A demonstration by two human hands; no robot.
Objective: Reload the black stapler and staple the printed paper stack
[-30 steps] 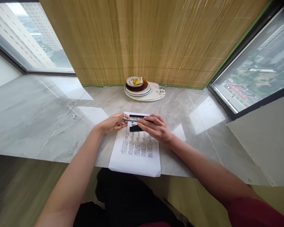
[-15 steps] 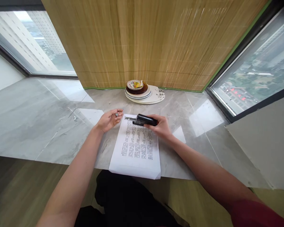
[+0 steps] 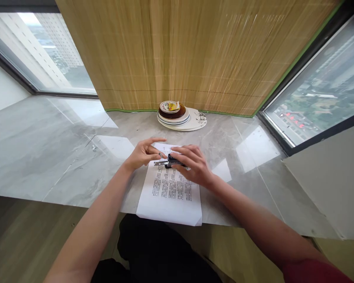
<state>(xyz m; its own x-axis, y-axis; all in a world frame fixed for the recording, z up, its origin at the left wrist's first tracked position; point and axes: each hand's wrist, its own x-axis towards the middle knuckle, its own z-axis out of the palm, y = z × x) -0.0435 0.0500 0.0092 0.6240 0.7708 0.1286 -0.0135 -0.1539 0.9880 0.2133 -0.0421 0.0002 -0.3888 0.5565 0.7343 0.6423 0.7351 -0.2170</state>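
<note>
In the head view, my right hand [image 3: 194,164] is wrapped round a black stapler [image 3: 170,157]. The stapler lies sideways above the printed paper, its metal staple tray [image 3: 159,163] sticking out to the left. My left hand [image 3: 142,154] pinches a small grey strip of staples [image 3: 161,155] right by that tray, index finger stretched out above. Whether the strip touches the tray, I cannot tell. Beneath both hands lies the paper [image 3: 169,210], covered in dense print, with its near end reaching the counter's front edge. My fingers hide most of the stapler's body.
Stacked plates [image 3: 177,122] with a small yellow packet [image 3: 173,106] on top stand at the back of the grey marble counter [image 3: 61,157]. Behind them hangs a bamboo blind [image 3: 179,55]. Windows flank it left and right. The counter's front edge is close to my legs.
My left hand has moved right with the strip of staples, up to the stapler. The stapler has come slightly nearer to me and turned, and my right-hand fingers now lie over its top.
</note>
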